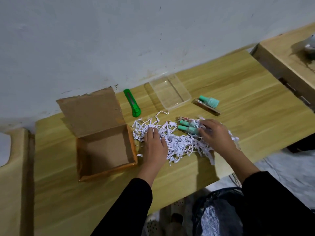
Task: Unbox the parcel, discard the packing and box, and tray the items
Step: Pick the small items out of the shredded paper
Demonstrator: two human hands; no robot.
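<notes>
An open cardboard box [105, 147] stands empty on the wooden table, its lid leaning back. To its right lies a heap of white shredded paper [179, 142]. My left hand [155, 147] rests flat on the heap's left part, fingers spread. My right hand [216, 135] lies on the right part, its fingertips touching two mint-green bottles [188, 126] that lie among the shreds. A third mint-green bottle [208, 100] lies on a brown carton further back. The clear plastic tray [170, 94] sits empty near the wall.
A green utility knife [133, 103] lies between the box and the tray. A black-lined bin [219, 213] holding shredded paper stands below the table's front edge. Another desk [289, 57] adjoins at the right. The wall runs along the back.
</notes>
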